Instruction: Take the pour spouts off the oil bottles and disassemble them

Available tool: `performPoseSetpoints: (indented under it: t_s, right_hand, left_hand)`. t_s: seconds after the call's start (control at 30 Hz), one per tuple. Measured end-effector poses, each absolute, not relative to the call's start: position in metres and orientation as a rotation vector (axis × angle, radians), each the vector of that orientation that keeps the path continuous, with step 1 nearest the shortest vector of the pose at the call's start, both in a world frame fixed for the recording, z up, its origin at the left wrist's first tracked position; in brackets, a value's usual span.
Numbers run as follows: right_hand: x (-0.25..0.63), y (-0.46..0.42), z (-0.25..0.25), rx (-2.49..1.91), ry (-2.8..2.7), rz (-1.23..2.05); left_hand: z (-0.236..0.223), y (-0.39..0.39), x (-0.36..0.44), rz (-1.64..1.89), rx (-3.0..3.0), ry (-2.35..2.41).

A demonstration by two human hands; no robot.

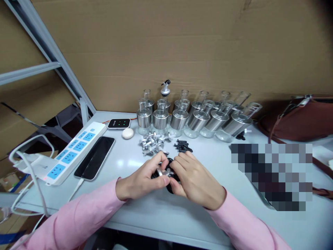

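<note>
My left hand (144, 178) and my right hand (194, 180) meet at the middle of the light table (161, 211). Both are closed round a small assembly: a silver metal spout piece (164, 172) with black parts (170, 162) under the fingers. The left thumb and fingers pinch the silver piece. The right fingers curl over the black parts. Just beyond the hands lie a heap of silver spout pieces (152, 143) and a small pile of black plugs (183, 146). Both sleeves are pink.
Several glass bottles with steel collars (197, 116) stand in rows at the back; one carries a fitted pourer (165, 88). A power strip (74, 151), a phone (95, 157), a small black device (119, 123) and a white oval object (127, 133) lie left. A brown bag (299, 119) sits right.
</note>
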State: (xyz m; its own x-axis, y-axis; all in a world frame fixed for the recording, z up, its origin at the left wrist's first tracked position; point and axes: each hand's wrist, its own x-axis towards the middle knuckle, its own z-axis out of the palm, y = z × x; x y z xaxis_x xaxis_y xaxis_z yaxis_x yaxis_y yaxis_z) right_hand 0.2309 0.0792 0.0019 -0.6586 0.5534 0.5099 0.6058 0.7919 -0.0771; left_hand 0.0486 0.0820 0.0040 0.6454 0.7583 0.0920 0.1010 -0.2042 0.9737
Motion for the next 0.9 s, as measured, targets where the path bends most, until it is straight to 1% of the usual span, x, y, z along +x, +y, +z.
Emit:
performPoseSetpoints:
  t_s: [0.2, 0.43, 0.67, 0.77, 0.83, 0.9]
  right_hand:
    - [0.228, 0.074, 0.002, -0.865, -2.503, -0.030]
    - [0.227, 0.072, 0.001, -0.830, -2.502, 0.021]
    - [0.225, 0.068, 0.003, -0.853, -2.524, 0.090]
    - [0.226, 0.069, 0.006, -0.814, -2.494, 0.214]
    - [0.231, 0.074, 0.010, -0.783, -2.441, 0.299]
    - [0.243, 0.084, 0.013, -0.823, -2.334, 0.308]
  left_hand:
    - [0.005, 0.083, 0.049, 0.670, 1.732, 0.666]
    - [0.007, 0.086, 0.045, 0.576, 1.643, 0.575]
    - [0.010, 0.085, 0.047, 0.539, 1.572, 0.586]
    - [0.008, 0.087, 0.042, 0.577, 1.402, 0.508]
    - [0.005, 0.090, 0.038, 0.670, 1.251, 0.439]
    - [0.002, 0.094, 0.034, 0.772, 1.204, 0.420]
